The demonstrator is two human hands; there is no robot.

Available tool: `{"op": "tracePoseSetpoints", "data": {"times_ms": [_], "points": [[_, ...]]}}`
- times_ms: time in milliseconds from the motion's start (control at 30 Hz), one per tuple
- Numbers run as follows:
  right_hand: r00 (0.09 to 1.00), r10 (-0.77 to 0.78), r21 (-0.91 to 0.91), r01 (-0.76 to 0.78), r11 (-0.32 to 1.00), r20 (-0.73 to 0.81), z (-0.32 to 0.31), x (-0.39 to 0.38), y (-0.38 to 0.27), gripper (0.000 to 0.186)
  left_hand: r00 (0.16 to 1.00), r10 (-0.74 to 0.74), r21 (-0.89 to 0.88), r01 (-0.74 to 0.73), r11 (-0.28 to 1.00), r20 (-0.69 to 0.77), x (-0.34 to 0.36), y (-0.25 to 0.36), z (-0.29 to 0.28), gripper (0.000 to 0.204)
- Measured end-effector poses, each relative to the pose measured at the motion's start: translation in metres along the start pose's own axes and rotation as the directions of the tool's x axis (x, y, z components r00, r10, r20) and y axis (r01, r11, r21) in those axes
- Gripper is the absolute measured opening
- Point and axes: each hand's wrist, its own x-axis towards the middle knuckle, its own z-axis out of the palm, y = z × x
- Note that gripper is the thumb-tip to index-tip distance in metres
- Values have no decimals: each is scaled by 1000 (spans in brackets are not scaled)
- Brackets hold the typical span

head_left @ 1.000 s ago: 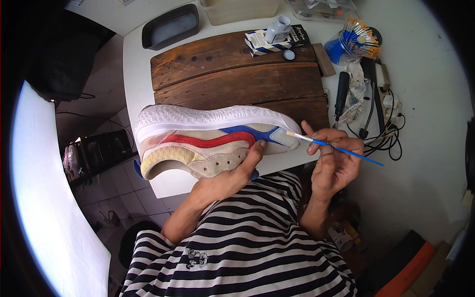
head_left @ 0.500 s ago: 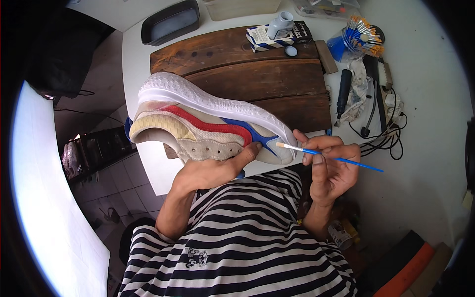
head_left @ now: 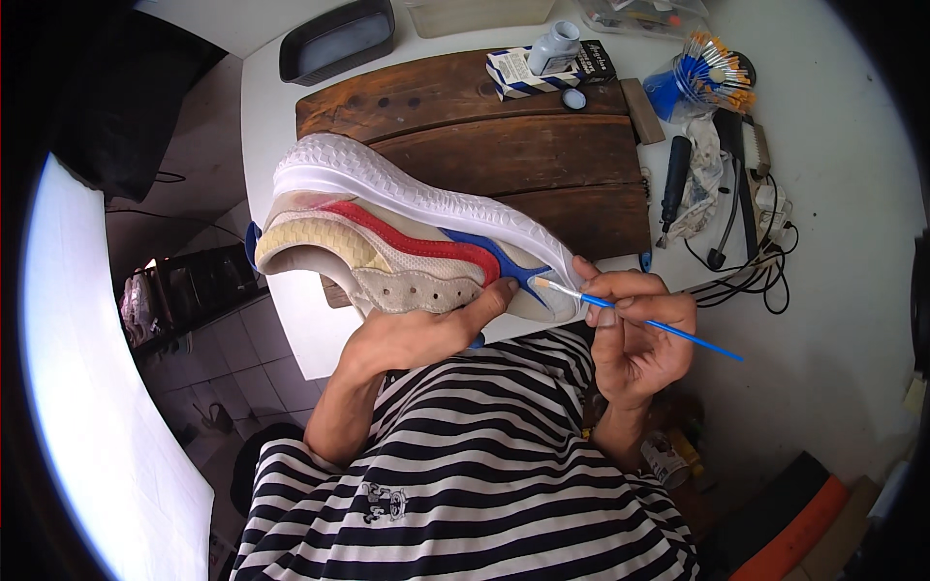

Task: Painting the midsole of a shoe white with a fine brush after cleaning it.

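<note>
My left hand (head_left: 421, 339) grips a sneaker (head_left: 407, 247) on its side, thumb pressed near the blue stripe. The shoe has a white textured sole, beige upper, red and blue stripes and yellowish padded collar. Between the fingers of my right hand (head_left: 635, 344) is a slim blue paintbrush (head_left: 688, 337); its pale flat bristles touch or nearly touch the shoe's pale toe section beside the blue stripe. Part of a dark wooden board (head_left: 455, 160) is hidden behind the shoe.
An open jar (head_left: 552, 48) stands on a striped box, its lid (head_left: 573, 100) nearby. A dark tray (head_left: 334, 44), brush holder (head_left: 678, 92), handheld tool (head_left: 675, 184), rag and cables lie on the white table (head_left: 814, 281). A bright white panel (head_left: 107, 387) is at left.
The shoe's heel end has tilted upward with my left hand. My right hand has lowered the brush tip onto or close to the toe area, and the handle now slants more steeply.
</note>
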Motion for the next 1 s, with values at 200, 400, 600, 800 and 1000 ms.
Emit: {"op": "tracePoseSetpoints", "data": {"times_ms": [200,400,600,800,1000], "points": [[998,21,4,-21,1000,-54,-6,-4,6,22,998,61,-33,-62,998,-29,1,-2,3,26],[999,-9,3,9,1000,-41,-2,-1,-1,22,977,201,39,-199,979,-65,3,-8,3,26],[1000,-29,-60,29,998,5,-1,0,-1,22,994,106,-5,-106,994,-26,1,-3,2,25],[1000,25,-101,-25,995,0,-7,-1,-3,18,991,131,3,-131,991,-23,1,-4,2,25],[1000,-25,-78,25,997,-4,-1,1,-5,20,987,159,46,-158,986,-18,1,-4,2,23]]}}
